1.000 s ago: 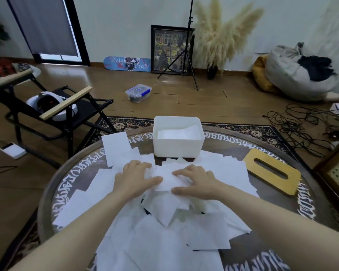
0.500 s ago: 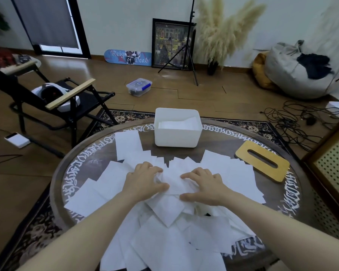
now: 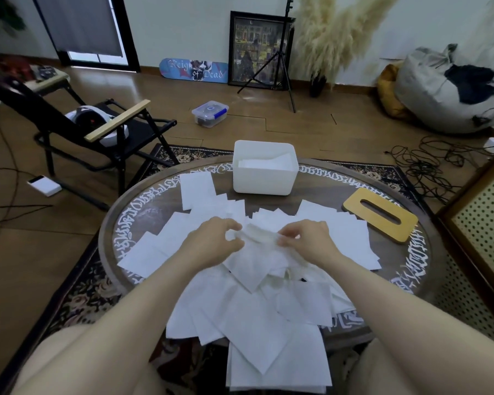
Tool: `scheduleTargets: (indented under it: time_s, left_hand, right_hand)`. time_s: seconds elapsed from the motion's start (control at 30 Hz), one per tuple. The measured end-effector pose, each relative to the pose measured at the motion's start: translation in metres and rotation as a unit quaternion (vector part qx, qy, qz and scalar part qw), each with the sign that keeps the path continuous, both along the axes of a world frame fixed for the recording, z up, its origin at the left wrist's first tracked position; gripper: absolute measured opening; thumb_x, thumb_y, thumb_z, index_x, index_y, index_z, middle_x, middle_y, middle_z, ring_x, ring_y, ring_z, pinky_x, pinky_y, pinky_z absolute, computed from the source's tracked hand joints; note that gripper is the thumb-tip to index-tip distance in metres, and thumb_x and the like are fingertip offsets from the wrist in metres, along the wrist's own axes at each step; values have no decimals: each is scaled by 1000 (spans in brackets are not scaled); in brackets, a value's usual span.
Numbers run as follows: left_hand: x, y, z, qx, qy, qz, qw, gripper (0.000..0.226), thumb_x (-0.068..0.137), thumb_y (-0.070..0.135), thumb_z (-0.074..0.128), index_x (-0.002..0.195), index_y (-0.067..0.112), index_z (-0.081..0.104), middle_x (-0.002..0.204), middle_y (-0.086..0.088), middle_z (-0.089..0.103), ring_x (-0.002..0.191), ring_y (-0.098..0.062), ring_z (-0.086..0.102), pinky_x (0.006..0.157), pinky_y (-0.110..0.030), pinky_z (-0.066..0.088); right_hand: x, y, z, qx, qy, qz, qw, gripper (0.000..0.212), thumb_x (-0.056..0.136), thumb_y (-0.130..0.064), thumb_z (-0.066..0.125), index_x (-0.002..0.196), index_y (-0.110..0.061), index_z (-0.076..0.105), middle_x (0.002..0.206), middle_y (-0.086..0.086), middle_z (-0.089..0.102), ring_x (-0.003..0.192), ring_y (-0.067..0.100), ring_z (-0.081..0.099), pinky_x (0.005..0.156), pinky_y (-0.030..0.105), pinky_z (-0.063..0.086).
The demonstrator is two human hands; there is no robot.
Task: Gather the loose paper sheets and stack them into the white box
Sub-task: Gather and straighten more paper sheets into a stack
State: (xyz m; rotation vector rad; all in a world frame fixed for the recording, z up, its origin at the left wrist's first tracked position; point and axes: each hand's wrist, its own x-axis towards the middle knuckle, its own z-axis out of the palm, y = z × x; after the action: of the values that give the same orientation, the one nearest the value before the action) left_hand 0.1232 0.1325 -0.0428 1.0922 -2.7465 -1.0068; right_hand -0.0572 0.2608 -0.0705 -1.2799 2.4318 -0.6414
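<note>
A round dark wooden table [image 3: 143,212] with white lettering round its rim carries a spread of thin, soft white paper sheets [image 3: 257,315]. Beyond them stands the smooth rectangular white box [image 3: 264,181], sheets already inside. A flat wooden lid [image 3: 380,213] with a slot lies to the right. The left hand [image 3: 211,245] and right hand [image 3: 308,242], flat on the pile half a second ago, now pinch a crumpled sheet [image 3: 258,238] between them.

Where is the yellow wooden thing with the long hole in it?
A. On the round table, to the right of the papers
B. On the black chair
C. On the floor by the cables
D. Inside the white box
A. The yellow wooden lid lies flat on the round table, right of the spread paper sheets and apart from the white box.
</note>
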Motion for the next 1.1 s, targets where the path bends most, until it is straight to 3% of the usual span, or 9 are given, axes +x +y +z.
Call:
scheduleTargets:
  time_s: [0.1, 0.17, 0.33, 0.43, 0.63, 0.73, 0.83, 0.97, 1.1]
  left_hand:
    - [10, 6, 0, 51, 16, 10, 999, 36, 89, 33, 61, 125, 28, 58, 133, 2, 52, 122, -14, 50, 100, -35, 44]
    - [14, 10, 2, 92, 42, 26, 995, 35, 89, 30, 63, 123, 24, 60, 128, 1, 56, 116, -13, 54, 94, -32, 47]
    - [22, 21, 8, 212, 111, 77, 968, 28, 91, 24, 62, 118, 18, 63, 115, -3, 63, 102, -12, 59, 70, -18, 44]
    - [25, 29, 11, 265, 145, 109, 947, 25, 92, 24, 60, 115, 16, 63, 111, -5, 66, 98, -14, 62, 75, -24, 46]
    - [24, 50, 10, 383, 198, 153, 889, 18, 94, 33, 58, 103, 18, 63, 106, -6, 69, 98, -17, 67, 87, -37, 55]
    - [16, 54, 7, 458, 234, 191, 836, 29, 92, 36, 61, 107, 12, 67, 100, -5, 72, 92, -20, 69, 83, -39, 56]
    - [10, 59, 1, 483, 280, 249, 791, 30, 89, 24, 67, 113, 7, 63, 106, -8, 71, 93, -24, 68, 82, -37, 56]
    - [10, 66, -1, 405, 306, 259, 822, 18, 88, 2, 61, 104, 10, 65, 98, -8, 72, 86, -22, 69, 72, -31, 57]
    - [10, 67, 0, 371, 315, 256, 835, 15, 88, 0, 60, 95, 12, 64, 93, -7, 71, 81, -19, 68, 69, -31, 56]
  right_hand:
    - [-4, 2, 4, -14, 3, -41, 999, 11, 87, -22, 65, 78, -23, 72, 80, -8, 69, 89, 17, 61, 91, 35, 35]
    - [-4, 3, 9, -66, -48, -78, 994, 12, 86, -20, 67, 75, -21, 70, 76, -3, 68, 82, 20, 60, 83, 35, 43]
    - [10, 15, 31, -211, -241, -117, 940, 16, 88, -9, 65, 75, -17, 68, 72, -6, 67, 65, 4, 59, 59, 12, 44]
    - [20, 26, 38, -246, -309, -143, 907, 14, 89, -9, 64, 78, -15, 69, 70, -8, 67, 58, -1, 59, 56, 10, 43]
    - [37, 41, 37, -224, -427, -115, 869, 8, 89, -13, 64, 90, -13, 72, 81, 2, 67, 75, 18, 55, 74, 32, 39]
    - [48, 48, 35, -212, -448, -90, 864, 9, 89, -12, 63, 88, -12, 72, 81, 4, 68, 75, 20, 55, 72, 33, 38]
    - [55, 52, 33, -197, -443, -85, 870, 8, 88, -11, 65, 84, -12, 71, 77, 4, 66, 69, 18, 53, 66, 29, 38]
    - [59, 52, 34, -179, -402, -97, 893, 13, 85, -18, 70, 91, -7, 69, 75, 1, 69, 61, 11, 54, 57, 21, 37]
    - [63, 50, 33, -193, -383, -96, 898, 7, 84, -11, 71, 78, -9, 69, 67, 6, 69, 53, 13, 56, 55, 19, 44]
